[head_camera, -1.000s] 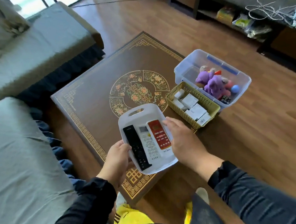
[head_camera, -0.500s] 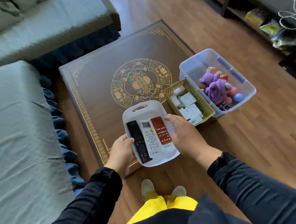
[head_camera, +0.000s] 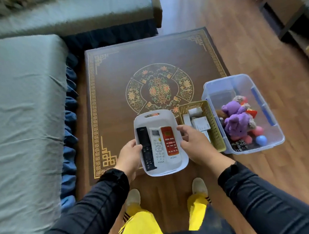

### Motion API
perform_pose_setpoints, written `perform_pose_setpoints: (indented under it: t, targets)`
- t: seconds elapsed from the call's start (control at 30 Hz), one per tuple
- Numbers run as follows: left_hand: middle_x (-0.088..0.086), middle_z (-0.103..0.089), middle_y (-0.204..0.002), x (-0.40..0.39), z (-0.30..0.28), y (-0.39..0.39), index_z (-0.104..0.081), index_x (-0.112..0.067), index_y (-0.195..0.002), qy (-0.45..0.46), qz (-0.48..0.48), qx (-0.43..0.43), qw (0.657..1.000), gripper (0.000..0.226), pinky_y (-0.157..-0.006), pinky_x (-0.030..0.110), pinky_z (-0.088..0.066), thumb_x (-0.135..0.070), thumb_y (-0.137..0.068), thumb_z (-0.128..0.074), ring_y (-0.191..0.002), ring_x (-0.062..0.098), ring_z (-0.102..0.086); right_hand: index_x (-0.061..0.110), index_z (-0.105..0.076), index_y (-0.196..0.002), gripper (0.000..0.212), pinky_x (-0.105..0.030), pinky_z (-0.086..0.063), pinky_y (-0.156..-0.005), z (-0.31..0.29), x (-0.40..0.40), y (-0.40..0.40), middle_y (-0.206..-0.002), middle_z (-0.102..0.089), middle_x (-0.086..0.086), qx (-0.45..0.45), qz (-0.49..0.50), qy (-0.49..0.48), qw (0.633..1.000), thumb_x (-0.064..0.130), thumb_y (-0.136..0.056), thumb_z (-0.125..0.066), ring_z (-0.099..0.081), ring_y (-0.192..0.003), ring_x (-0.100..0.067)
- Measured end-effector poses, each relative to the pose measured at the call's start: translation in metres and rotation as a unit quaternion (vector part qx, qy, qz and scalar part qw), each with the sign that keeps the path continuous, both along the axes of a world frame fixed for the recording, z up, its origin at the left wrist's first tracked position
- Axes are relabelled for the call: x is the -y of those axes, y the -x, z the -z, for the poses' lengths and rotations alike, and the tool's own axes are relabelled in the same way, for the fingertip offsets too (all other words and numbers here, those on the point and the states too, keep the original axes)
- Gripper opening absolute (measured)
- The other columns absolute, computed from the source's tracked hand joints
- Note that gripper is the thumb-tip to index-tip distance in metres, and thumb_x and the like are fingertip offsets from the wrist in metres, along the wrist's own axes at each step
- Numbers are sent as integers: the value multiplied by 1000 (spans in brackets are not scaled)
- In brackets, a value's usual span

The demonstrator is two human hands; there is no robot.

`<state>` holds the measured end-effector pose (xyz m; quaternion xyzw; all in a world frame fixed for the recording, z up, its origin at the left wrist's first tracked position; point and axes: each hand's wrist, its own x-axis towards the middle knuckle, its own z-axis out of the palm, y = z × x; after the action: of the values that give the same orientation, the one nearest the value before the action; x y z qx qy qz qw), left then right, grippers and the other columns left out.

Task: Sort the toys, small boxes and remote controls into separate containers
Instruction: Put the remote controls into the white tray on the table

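Head view: left hand (head_camera: 129,155) and right hand (head_camera: 196,144) each grip a side of the white tray (head_camera: 155,119); three remotes (head_camera: 159,146) lie inside it.

The right hand (head_camera: 196,145) covers the near end of the yellow basket (head_camera: 214,122), so the small boxes (head_camera: 199,121) there show only in part, and their printing is too small to read. The left hand (head_camera: 130,156) hides the white tray (head_camera: 158,120) at its 8 o'clock edge; the fingers beneath cannot be seen. Labels on the remotes (head_camera: 158,144) are too fine to read. In the clear bin (head_camera: 241,82), the purple plush (head_camera: 237,122) masks the toys behind it. At 11 o'clock the sofa (head_camera: 64,14) blurs and is cut by the edge. At 2 o'clock the dark furniture (head_camera: 286,0) is cropped and smeared. Both sleeves run off the bottom.
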<state>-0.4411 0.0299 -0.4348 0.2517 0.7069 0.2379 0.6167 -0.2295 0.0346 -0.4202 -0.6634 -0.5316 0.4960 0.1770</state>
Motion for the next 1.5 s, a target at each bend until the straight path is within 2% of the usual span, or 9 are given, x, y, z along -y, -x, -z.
perform_pose_setpoints:
  t: [0.1,0.27,0.4,0.63,0.77,0.87,1.0,1.3,1.5]
  targets:
    - [6,-76,-112,2,13,-30,-66,-18,-125,13,-54,2,998,33,-90,51,-59,-14,-102,-43,-101,27,-74,26,-53,-136,41,-30,-56,-85,9,-21,-31,-109,-68,14,-17,-49,15,999,14,-97,-55,-65,-97,-4]
    - [7,-76,-110,5,37,-69,-68,-17,-121,30,-124,-2,992,34,-91,52,-59,-8,-101,-43,-101,28,-73,21,-50,-140,48,-31,-56,-86,31,-41,-57,-121,-65,3,-25,-89,55,994,4,-94,-54,-64,-103,-12]
    - [7,-75,-112,-9,58,-75,-70,-18,-118,22,-145,-36,989,36,-93,50,-58,-5,-100,-41,-102,27,-72,17,-46,-143,53,-41,-54,-95,55,-52,-57,-124,-63,-4,-45,-81,97,991,-1,-94,-50,-64,-107,-19]
    - [7,-74,-110,-40,117,-71,-69,-22,-104,29,-148,-75,986,37,-94,49,-58,0,-99,-39,-103,29,-70,18,-44,-144,57,-39,-51,-99,105,-68,-59,-121,-56,12,-56,-88,115,988,0,-91,-56,-58,-117,-15]
    - [8,-74,-112,-44,156,-76,-71,-17,-116,47,-152,-75,984,39,-94,49,-58,-1,-99,-40,-104,31,-70,20,-47,-141,53,-12,-50,-73,138,-83,-68,-125,-60,11,-42,-101,128,986,3,-92,-57,-61,-101,3]
    - [12,-76,-105,-41,184,-81,-75,-17,-102,66,-144,-71,985,35,-88,51,-60,-3,-97,-43,-101,36,-71,19,-36,-150,63,-29,-47,-93,164,-86,-68,-147,-48,-4,5,-132,144,981,6,-93,-58,-52,-124,-19]
    - [11,-76,-99,-36,210,-83,-73,-20,-90,81,-149,-74,983,36,-85,50,-61,-5,-98,-42,-98,37,-71,23,-39,-148,59,-38,-48,-101,189,-80,-68,-147,-49,-1,21,-142,125,982,13,-93,-59,-51,-127,-20]
    - [9,-77,-99,-50,244,-72,-75,-17,-102,73,-157,-61,983,34,-80,42,-62,-2,-95,-45,-89,31,-71,22,-48,-140,49,-32,-45,-101,209,-74,-92,-136,-57,4,91,-107,32,990,6,-94,-48,-54,-120,-14]
    - [8,-77,-98,-52,259,-79,-71,-27,-80,98,-135,-39,985,39,-86,50,-61,0,-95,-47,-96,34,-73,22,-35,-151,59,-37,-33,-116,218,-69,-95,-153,-42,2,113,-172,57,977,7,-96,-48,-38,-141,-16]
